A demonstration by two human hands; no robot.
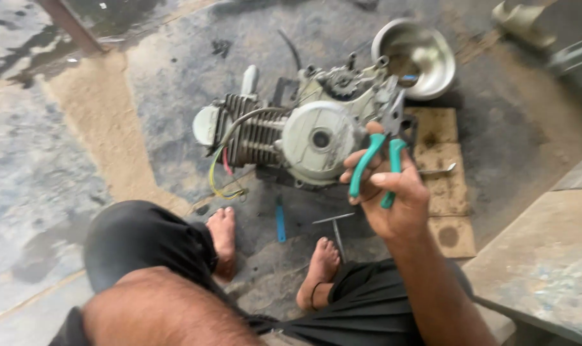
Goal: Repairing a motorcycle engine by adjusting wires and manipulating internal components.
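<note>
Pliers (382, 154) with teal handles sit gripped in the right hand (393, 192), fingers wrapped round the handles, jaws touching the right side of a motorcycle engine (297, 131) on the oily floor. The round side cover is still on. The left hand is out of view. A steel bowl (416, 54) lies far right; a blue-handled tool (281, 221) lies near the feet.

Looks like a rough repair workshop: oil-stained concrete floor (175, 96), stripped motorcycle engine (304, 128), steel bowl (425, 45) far right, loose tools.
</note>
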